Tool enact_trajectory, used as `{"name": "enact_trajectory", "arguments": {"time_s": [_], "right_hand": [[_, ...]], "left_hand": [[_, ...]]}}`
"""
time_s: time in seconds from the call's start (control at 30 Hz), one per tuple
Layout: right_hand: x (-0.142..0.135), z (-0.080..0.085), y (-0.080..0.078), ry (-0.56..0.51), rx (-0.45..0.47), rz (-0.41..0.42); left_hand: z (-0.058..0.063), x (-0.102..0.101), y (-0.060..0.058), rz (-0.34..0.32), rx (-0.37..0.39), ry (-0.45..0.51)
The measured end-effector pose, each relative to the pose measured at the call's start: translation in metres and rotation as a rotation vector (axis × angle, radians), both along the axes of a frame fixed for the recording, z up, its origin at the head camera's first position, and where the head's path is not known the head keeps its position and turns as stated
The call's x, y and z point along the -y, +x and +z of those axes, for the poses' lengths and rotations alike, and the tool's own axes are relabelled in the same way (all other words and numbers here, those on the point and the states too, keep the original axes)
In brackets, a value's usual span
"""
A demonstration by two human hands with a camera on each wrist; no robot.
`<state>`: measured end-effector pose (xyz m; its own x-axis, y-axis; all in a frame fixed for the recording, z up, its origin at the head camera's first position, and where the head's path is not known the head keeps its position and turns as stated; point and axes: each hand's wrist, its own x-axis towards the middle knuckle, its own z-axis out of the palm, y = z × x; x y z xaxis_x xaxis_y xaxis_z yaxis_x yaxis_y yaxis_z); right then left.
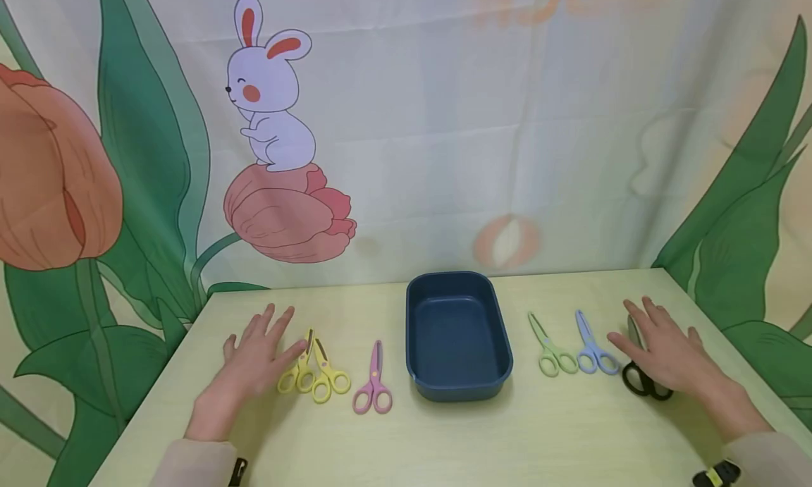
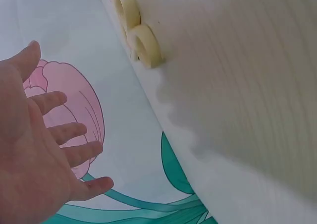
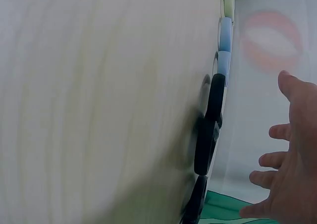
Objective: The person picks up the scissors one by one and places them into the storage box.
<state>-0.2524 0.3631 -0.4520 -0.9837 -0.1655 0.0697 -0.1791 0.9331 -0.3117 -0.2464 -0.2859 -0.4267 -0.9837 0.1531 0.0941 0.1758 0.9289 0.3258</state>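
Observation:
My left hand [image 1: 250,364] is held with fingers spread, just left of two pairs of yellow scissors [image 1: 322,381], and nothing is in its grasp. In the left wrist view its palm shows bare, near yellow handle loops [image 2: 147,46]. Pink scissors [image 1: 374,388] lie further right. My right hand [image 1: 669,349], also spread and holding nothing, overlaps black scissors [image 1: 636,380] and hides part of them. Black handles [image 3: 203,145] show beside that hand in the right wrist view. Blue scissors [image 1: 591,353] and green scissors [image 1: 550,353] lie to its left.
A dark blue rectangular bin [image 1: 457,390] stands mid-table between the two groups of scissors, with nothing inside. The pale wooden table [image 1: 444,445] ends at a curtain [image 1: 406,156] printed with tulips and a rabbit.

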Motion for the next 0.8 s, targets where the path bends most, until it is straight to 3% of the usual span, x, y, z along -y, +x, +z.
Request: {"name": "enact_trajectory", "arguments": {"time_s": [0.8], "right_hand": [[0.0,-0.005,0.001,0.056,-0.134,0.011]], "left_hand": [[-0.002,-0.028,-0.01,-0.061,-0.041,0.248]]}}
